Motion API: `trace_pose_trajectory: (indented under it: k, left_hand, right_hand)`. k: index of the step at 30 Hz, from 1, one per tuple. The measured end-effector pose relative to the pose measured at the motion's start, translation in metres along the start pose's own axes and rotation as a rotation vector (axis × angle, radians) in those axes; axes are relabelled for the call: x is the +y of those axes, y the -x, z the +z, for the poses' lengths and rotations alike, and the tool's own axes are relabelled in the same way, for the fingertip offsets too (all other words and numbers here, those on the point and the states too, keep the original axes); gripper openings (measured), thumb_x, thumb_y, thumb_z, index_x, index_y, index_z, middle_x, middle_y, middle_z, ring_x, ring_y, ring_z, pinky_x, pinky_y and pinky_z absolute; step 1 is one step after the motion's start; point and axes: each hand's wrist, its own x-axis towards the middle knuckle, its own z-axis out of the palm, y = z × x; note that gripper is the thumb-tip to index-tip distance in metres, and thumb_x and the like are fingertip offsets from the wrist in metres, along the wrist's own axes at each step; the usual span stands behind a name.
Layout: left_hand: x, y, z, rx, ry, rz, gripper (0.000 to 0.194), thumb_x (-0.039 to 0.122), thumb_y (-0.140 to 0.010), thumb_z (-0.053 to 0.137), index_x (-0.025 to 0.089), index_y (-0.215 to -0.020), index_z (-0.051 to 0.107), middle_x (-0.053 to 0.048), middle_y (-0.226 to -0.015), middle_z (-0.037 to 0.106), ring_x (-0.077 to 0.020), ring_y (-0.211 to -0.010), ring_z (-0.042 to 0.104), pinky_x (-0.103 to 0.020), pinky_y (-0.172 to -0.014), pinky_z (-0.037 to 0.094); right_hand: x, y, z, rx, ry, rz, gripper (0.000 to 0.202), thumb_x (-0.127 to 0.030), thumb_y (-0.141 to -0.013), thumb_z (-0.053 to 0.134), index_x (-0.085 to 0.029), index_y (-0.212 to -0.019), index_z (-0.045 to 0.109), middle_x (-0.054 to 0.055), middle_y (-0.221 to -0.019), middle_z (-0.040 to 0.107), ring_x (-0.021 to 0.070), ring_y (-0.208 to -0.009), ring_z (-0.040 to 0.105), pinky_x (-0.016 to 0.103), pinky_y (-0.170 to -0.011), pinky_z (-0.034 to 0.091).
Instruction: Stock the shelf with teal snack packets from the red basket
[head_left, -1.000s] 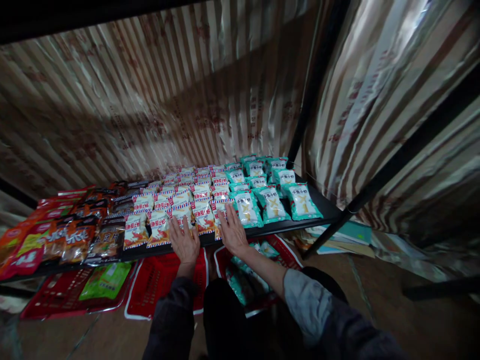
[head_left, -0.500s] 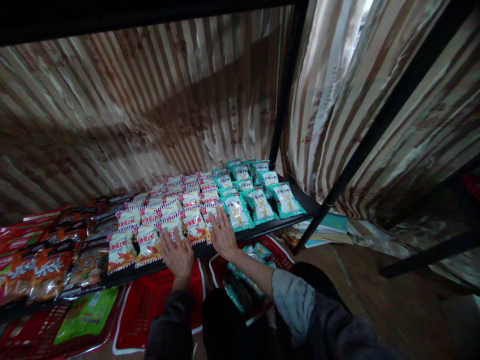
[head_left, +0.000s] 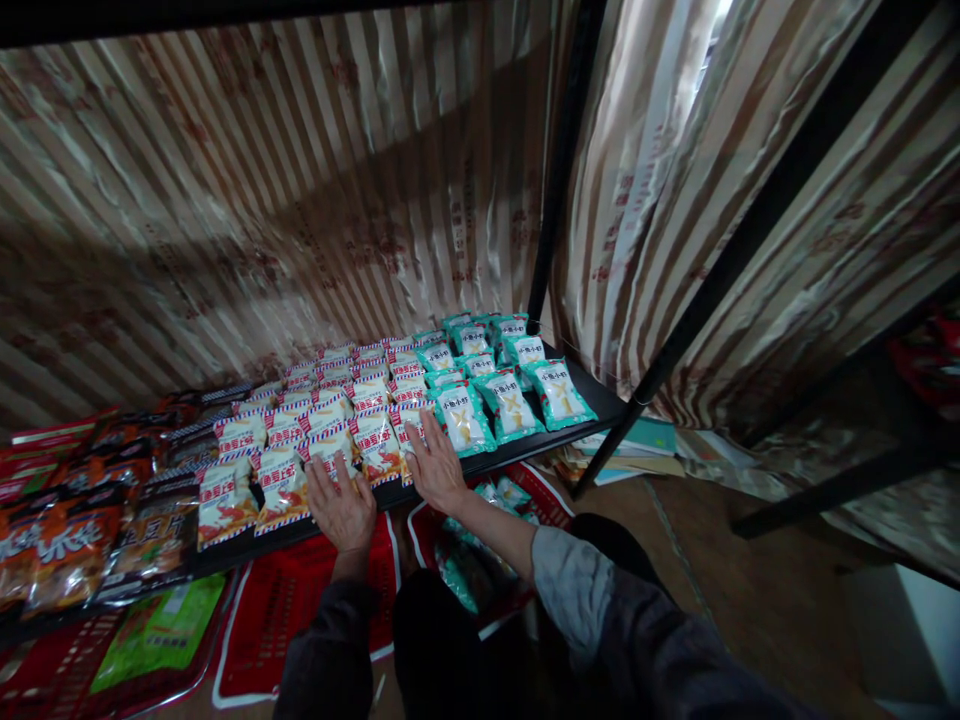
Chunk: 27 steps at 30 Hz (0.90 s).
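Observation:
Rows of small white snack bags [head_left: 373, 440] with red lettering and striped edges stand on a black shelf [head_left: 300, 528]. My left hand [head_left: 343, 508] lies with fingers apart against a front-row white bag. Just to its right, my right hand [head_left: 436, 468] rests, fingers spread, on the front of another white bag at the end of that row. Teal snack bags [head_left: 510, 402] stand in rows directly right of my right hand. Both palms face the bags, and neither hand grips one.
Orange-and-black snack bags [head_left: 75, 545] and dark brown bags [head_left: 154, 530] fill the shelf's left. Below are red baskets [head_left: 289, 590], one holding teal bags [head_left: 465, 565], and a green packet [head_left: 165, 632]. Black shelf posts [head_left: 637, 395] stand at right, before a striped curtain [head_left: 360, 180].
The view has shifted slightly, so the shelf and bags appear further left. Both hands stay against the same white bags, fingers still spread.

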Motion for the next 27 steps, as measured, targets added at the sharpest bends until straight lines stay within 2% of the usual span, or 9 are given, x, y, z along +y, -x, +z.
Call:
trace_pose_trajectory:
  k: [7, 16, 23, 27]
  left_hand:
    - [0.001, 0.001, -0.001, 0.007, -0.021, 0.014, 0.053, 0.029, -0.085, 0.045, 0.014, -0.135, 0.037, -0.019, -0.147, 0.022, -0.0311, -0.136, 0.016, -0.055, -0.104, 0.023]
    - [-0.001, 0.000, 0.000, 0.004, -0.006, 0.033, 0.053, 0.027, -0.083, 0.047, 0.014, -0.134, 0.038, -0.020, -0.146, 0.023, -0.0325, -0.136, 0.017, -0.056, -0.103, 0.024]
    - [-0.001, 0.002, 0.002, 0.004, 0.005, 0.023, 0.054, 0.027, -0.083, 0.047, 0.016, -0.135, 0.037, -0.018, -0.147, 0.021, -0.0316, -0.136, 0.015, -0.057, -0.104, 0.021]
    - [-0.002, 0.004, 0.002, 0.009, 0.005, 0.026, 0.053, 0.029, -0.084, 0.048, 0.018, -0.134, 0.038, -0.017, -0.148, 0.021, -0.0317, -0.137, 0.014, -0.058, -0.105, 0.019]
  right_hand:
    - [0.002, 0.005, -0.001, 0.000, -0.039, -0.013, 0.056, -0.025, -0.086, 0.045, -0.017, -0.139, 0.030, 0.009, -0.152, 0.004, 0.0288, -0.138, 0.008, 0.048, -0.107, 0.028]
    - [0.011, -0.006, 0.000, -0.031, -0.129, -0.092, 0.055, -0.022, -0.084, 0.048, -0.013, -0.136, 0.035, 0.012, -0.152, 0.006, 0.0282, -0.138, 0.010, 0.047, -0.107, 0.029]
    - [0.016, 0.000, -0.004, -0.048, -0.110, -0.065, 0.055, -0.025, -0.085, 0.048, -0.018, -0.137, 0.033, 0.010, -0.152, 0.008, 0.0283, -0.138, 0.012, 0.048, -0.106, 0.031]
    - [0.020, 0.002, -0.007, -0.070, -0.099, -0.106, 0.055, -0.028, -0.086, 0.047, -0.016, -0.138, 0.032, 0.013, -0.151, 0.009, 0.0286, -0.138, 0.012, 0.047, -0.106, 0.030]
